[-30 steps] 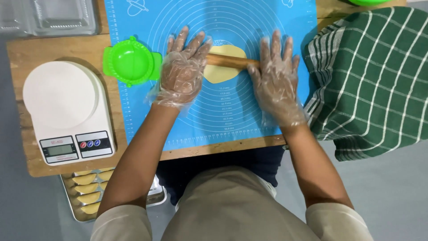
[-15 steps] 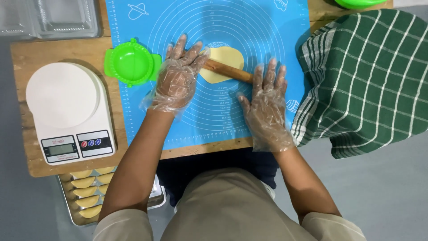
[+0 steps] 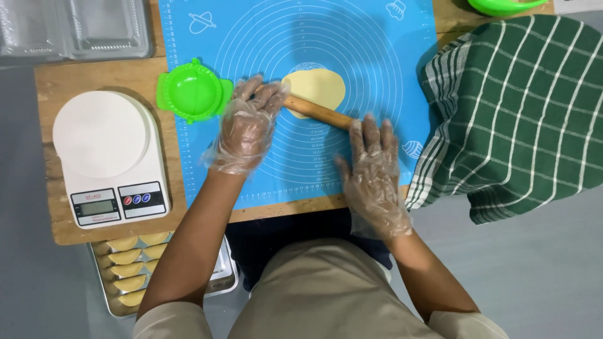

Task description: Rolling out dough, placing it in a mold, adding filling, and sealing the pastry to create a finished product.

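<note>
Left hand point(image 3: 246, 125) and right hand point(image 3: 372, 164), both in clear gloves, laid open and flat-palmed on the ends of a wooden rolling pin point(image 3: 317, 112), no fingers curled round it; pin slanted across the near edge of a pale dough disc point(image 3: 316, 86) lying between and just beyond the two grips on the blue mat point(image 3: 377, 56). Best rolled with equal pressure from both palms, judged from the slant. Green dumpling press point(image 3: 191, 91) just left of the left grip, kitchen scale point(image 3: 110, 157) further left on the table point(image 3: 50, 88).

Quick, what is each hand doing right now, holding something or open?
Left hand: open, gloved, palm flat on one end of the wooden rolling pin.
Right hand: open, gloved, fingers flat on the pin's other end; nothing gripped.
</note>
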